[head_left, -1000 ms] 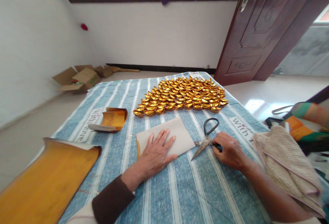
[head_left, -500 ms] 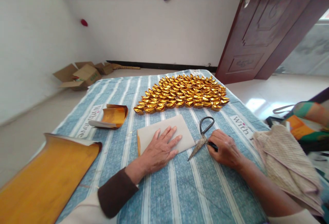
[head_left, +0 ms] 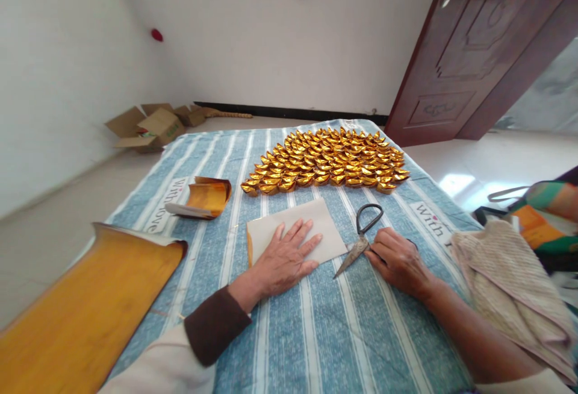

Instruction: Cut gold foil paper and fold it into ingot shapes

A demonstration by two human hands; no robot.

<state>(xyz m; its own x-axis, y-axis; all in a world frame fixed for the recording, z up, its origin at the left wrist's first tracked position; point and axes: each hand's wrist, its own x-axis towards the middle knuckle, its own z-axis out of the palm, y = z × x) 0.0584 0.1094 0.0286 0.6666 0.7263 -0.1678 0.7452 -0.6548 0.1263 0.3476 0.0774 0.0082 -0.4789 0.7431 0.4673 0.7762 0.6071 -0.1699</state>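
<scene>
Paper (head_left: 329, 228) lies just below the centre of the frame under the left hand (head_left: 286, 261), spread flat and unclenched; right of centre, the right hand (head_left: 400, 262) grasps scissors (head_left: 361, 243) by one handle.

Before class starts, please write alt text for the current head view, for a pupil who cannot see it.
A person's left hand lies spread on pale paper while the right hand holds black-handled scissors by its right corner. Beyond them, gold boat-shaped pieces stand in rows on a blue-and-white striped cloth, with curled gold sheets to the left.
</scene>
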